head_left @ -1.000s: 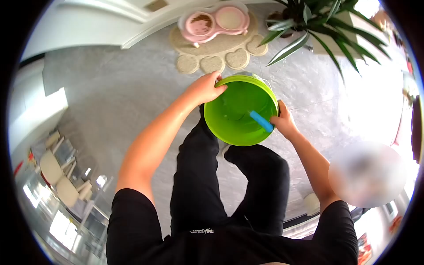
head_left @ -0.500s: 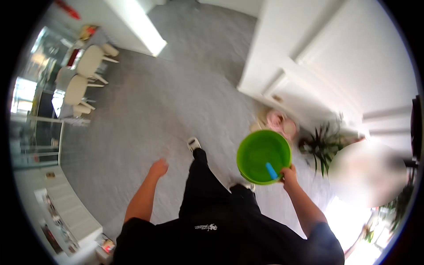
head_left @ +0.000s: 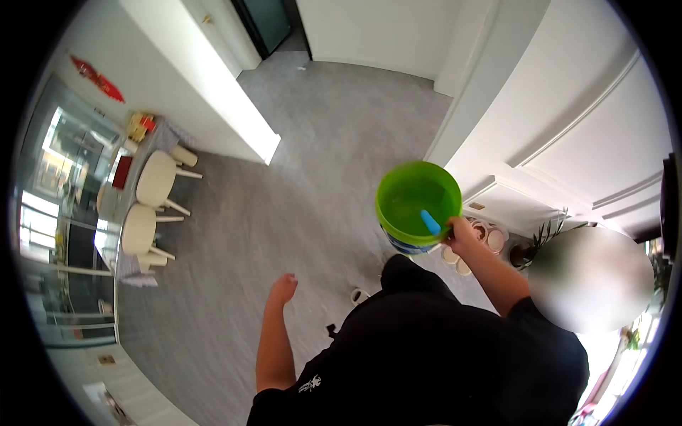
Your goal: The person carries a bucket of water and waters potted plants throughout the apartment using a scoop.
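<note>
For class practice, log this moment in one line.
right hand: holds green bucket; left hand: off bucket; blue object: inside bucket

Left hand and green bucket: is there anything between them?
In the head view, nothing stands between the left hand and the green bucket; only bare grey floor shows across that stretch.

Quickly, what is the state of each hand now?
Left hand: nothing visible in it; open or closed, cannot tell.
Right hand: closed, holding the bucket.
</note>
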The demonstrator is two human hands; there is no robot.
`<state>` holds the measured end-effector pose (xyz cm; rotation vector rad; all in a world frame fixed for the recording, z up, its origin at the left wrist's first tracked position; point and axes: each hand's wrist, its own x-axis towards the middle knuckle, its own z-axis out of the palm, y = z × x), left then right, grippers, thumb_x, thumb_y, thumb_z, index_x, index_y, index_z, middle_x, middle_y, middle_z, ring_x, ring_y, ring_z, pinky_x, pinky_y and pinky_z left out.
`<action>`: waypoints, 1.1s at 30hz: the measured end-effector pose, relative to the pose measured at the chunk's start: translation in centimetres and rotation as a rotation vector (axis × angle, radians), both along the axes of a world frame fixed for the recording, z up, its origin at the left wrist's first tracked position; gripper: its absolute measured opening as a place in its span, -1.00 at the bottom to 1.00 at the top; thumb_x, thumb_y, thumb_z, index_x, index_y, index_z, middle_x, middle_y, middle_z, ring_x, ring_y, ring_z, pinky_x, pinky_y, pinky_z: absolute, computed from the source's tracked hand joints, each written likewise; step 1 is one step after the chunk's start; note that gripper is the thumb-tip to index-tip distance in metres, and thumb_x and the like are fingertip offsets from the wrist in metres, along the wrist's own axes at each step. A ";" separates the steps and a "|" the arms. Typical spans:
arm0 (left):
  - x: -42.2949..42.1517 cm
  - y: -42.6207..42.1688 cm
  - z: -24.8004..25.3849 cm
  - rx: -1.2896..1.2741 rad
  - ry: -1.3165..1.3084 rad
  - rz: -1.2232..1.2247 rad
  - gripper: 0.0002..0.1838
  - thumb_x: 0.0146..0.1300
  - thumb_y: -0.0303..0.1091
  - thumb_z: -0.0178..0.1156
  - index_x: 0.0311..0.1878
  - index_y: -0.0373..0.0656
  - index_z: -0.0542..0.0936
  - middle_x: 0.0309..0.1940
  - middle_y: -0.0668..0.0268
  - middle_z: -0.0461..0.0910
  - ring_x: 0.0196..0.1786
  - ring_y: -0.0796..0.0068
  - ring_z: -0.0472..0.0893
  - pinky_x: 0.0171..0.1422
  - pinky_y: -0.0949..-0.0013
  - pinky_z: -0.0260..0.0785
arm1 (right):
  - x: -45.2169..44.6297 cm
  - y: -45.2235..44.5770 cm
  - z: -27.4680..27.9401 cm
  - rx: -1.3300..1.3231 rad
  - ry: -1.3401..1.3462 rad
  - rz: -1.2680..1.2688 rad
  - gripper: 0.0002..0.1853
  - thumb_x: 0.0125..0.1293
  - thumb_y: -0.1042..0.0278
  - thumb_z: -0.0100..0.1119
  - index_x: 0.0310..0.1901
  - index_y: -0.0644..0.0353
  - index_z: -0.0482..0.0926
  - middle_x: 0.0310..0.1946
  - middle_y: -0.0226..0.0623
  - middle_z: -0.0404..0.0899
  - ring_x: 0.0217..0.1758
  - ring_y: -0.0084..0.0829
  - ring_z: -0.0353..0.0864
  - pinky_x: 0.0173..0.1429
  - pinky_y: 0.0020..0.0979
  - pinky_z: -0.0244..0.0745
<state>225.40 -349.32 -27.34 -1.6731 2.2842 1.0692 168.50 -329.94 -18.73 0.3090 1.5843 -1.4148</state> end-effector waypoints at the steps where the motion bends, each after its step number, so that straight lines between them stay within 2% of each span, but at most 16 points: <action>1: -3.3 -4.1 2.0 -0.021 0.064 0.022 -0.59 0.44 -0.14 0.19 0.21 -0.18 0.62 0.09 -0.02 0.69 0.18 -0.04 0.65 0.28 0.07 0.47 | -1.1 -3.3 -1.4 0.002 -0.020 0.004 -0.63 0.18 0.48 0.16 0.06 0.13 0.45 -0.23 -0.24 0.48 -0.26 -0.27 0.56 -0.21 0.02 0.74; 5: -10.5 -17.1 4.2 -0.021 0.221 0.136 -0.62 0.45 -0.21 0.19 0.21 -0.20 0.60 0.01 -0.02 0.71 0.13 -0.03 0.66 0.25 0.09 0.48 | -2.6 -16.8 -1.4 0.034 -0.051 -0.030 -0.62 0.19 0.50 0.14 0.07 0.23 0.43 -0.15 -0.06 0.54 -0.16 -0.05 0.71 -0.19 0.11 0.81; 7: -7.8 -22.8 -1.7 -0.239 0.260 -0.008 -0.67 0.52 -0.27 0.09 0.17 -0.26 0.62 -0.09 0.14 0.71 -0.06 0.32 0.67 0.08 0.23 0.52 | -4.3 -22.3 -3.2 -0.009 -0.107 -0.048 -0.56 0.17 0.50 0.16 0.13 0.25 0.42 -0.04 0.04 0.54 -0.09 0.06 0.72 -0.16 0.15 0.81; 8: -6.5 -24.1 -3.5 -0.170 0.267 0.144 -0.67 0.46 -0.24 0.16 0.11 -0.27 0.64 -0.07 -0.02 0.71 0.05 -0.02 0.68 0.20 0.09 0.51 | -5.1 -25.3 -3.7 0.005 -0.096 -0.051 -0.56 0.17 0.49 0.16 0.12 0.27 0.43 -0.06 0.02 0.55 -0.13 0.03 0.72 -0.17 0.14 0.80; 10: -0.9 -24.1 -10.8 0.008 0.025 0.357 -0.66 0.49 -0.20 0.06 -0.02 -0.30 0.65 -0.08 -0.08 0.70 0.01 -0.08 0.68 0.12 -0.02 0.50 | -7.4 -31.1 -4.3 0.021 -0.092 -0.081 -0.57 0.16 0.48 0.17 0.11 0.28 0.43 -0.08 -0.01 0.55 -0.17 -0.01 0.72 -0.19 0.12 0.79; 11: 2.7 -21.3 -14.4 -0.634 -0.090 -0.157 -0.61 0.49 -0.13 0.04 -0.06 -0.31 0.64 -0.17 -0.10 0.71 -0.09 -0.15 0.68 0.02 -0.10 0.51 | -8.8 -33.8 -4.7 0.040 -0.081 -0.076 -0.55 0.15 0.49 0.17 0.12 0.29 0.42 -0.06 0.01 0.55 -0.14 0.01 0.71 -0.17 0.13 0.79; 12: 1.8 -19.7 -11.1 0.236 -0.158 0.281 -0.58 0.50 -0.08 0.01 -0.05 -0.28 0.65 -0.16 -0.10 0.71 -0.07 -0.16 0.67 0.02 -0.12 0.51 | -9.9 -34.9 -5.1 0.079 -0.073 -0.063 -0.53 0.15 0.50 0.17 0.14 0.30 0.41 -0.04 0.03 0.54 -0.11 0.03 0.71 -0.15 0.14 0.78; 13: 0.3 -18.2 -9.0 0.505 -0.239 0.421 -0.59 0.49 -0.08 0.02 -0.06 -0.28 0.65 -0.16 -0.09 0.71 -0.07 -0.14 0.68 0.02 -0.11 0.51 | -11.4 -36.9 -5.2 0.101 -0.078 -0.073 -0.53 0.15 0.50 0.17 0.14 0.30 0.41 -0.04 0.03 0.54 -0.11 0.03 0.71 -0.15 0.14 0.78; 17: -7.5 -24.7 -6.8 0.665 -0.223 0.367 -0.62 0.46 -0.10 0.08 -0.09 -0.26 0.67 -0.16 -0.07 0.72 -0.07 -0.10 0.68 0.03 -0.08 0.52 | -18.9 -44.1 -7.0 0.109 -0.054 -0.230 -0.52 0.16 0.46 0.15 0.15 0.32 0.39 0.04 0.09 0.54 -0.05 0.08 0.70 -0.13 0.14 0.77; 22: -17.9 -43.7 -8.6 0.606 -0.173 0.180 -0.66 0.42 -0.12 0.15 -0.12 -0.24 0.69 -0.16 -0.04 0.73 -0.06 -0.04 0.69 0.03 -0.05 0.52 | -28.5 -47.9 -12.3 0.022 -0.106 -0.384 -0.53 0.18 0.41 0.11 0.15 0.29 0.41 0.08 0.12 0.53 -0.01 0.11 0.68 -0.11 0.13 0.75; 28: -32.5 -80.0 -13.0 0.189 -0.182 -0.267 -0.70 0.37 -0.15 0.23 -0.16 -0.21 0.72 -0.15 0.00 0.74 -0.06 0.03 0.71 0.04 0.00 0.54 | -37.7 -49.9 -7.8 -0.051 -0.016 -0.836 -0.51 0.18 0.49 0.14 0.19 0.32 0.43 0.09 0.09 0.50 0.08 0.16 0.65 -0.05 0.19 0.76; 29: -37.9 -85.6 -11.2 0.048 -0.077 -0.379 -0.71 0.36 -0.15 0.25 -0.17 -0.21 0.73 -0.15 0.00 0.74 -0.06 0.04 0.71 0.04 0.00 0.54 | -40.6 -50.8 -6.8 0.048 -0.047 -0.880 -0.50 0.18 0.49 0.15 0.20 0.32 0.42 0.10 0.09 0.50 0.10 0.16 0.64 -0.04 0.18 0.76; 30: -47.3 -91.9 -8.0 0.005 -0.284 -0.307 -0.72 0.38 -0.16 0.27 -0.10 -0.19 0.72 -0.16 0.09 0.76 -0.10 0.17 0.71 0.04 0.07 0.55 | -42.3 -50.9 -5.4 0.034 -0.061 -0.949 -0.48 0.17 0.49 0.15 0.21 0.31 0.42 0.11 0.08 0.50 0.11 0.16 0.64 -0.04 0.20 0.76; 31: -55.7 -95.4 -4.4 -0.047 -0.106 -0.276 -0.72 0.42 -0.15 0.26 -0.06 -0.20 0.70 -0.21 0.19 0.75 -0.17 0.29 0.67 -0.02 0.16 0.54 | -44.2 -51.3 -4.3 0.011 -0.072 -1.004 -0.47 0.16 0.50 0.16 0.23 0.30 0.42 0.12 0.07 0.50 0.12 0.16 0.63 -0.04 0.21 0.75; 32: -64.1 -97.7 -2.1 -0.025 0.104 -0.240 -0.80 0.47 -0.18 0.22 -0.09 -0.10 0.64 -0.39 0.39 0.62 -0.40 0.52 0.52 -0.36 0.29 0.40 | -46.2 -51.6 -3.5 0.000 -0.066 -1.053 -0.47 0.16 0.50 0.16 0.23 0.30 0.42 0.12 0.07 0.50 0.12 0.16 0.63 -0.04 0.21 0.75; 33: -64.0 -100.3 -0.8 0.033 0.212 -0.243 -0.83 0.47 -0.21 0.23 -0.09 -0.09 0.63 -0.34 0.41 0.63 -0.31 0.53 0.55 -0.22 0.34 0.44 | -38.5 -53.2 -3.3 -0.004 -0.024 -1.122 -0.46 0.15 0.51 0.16 0.23 0.30 0.42 0.12 0.07 0.50 0.11 0.16 0.64 -0.05 0.22 0.75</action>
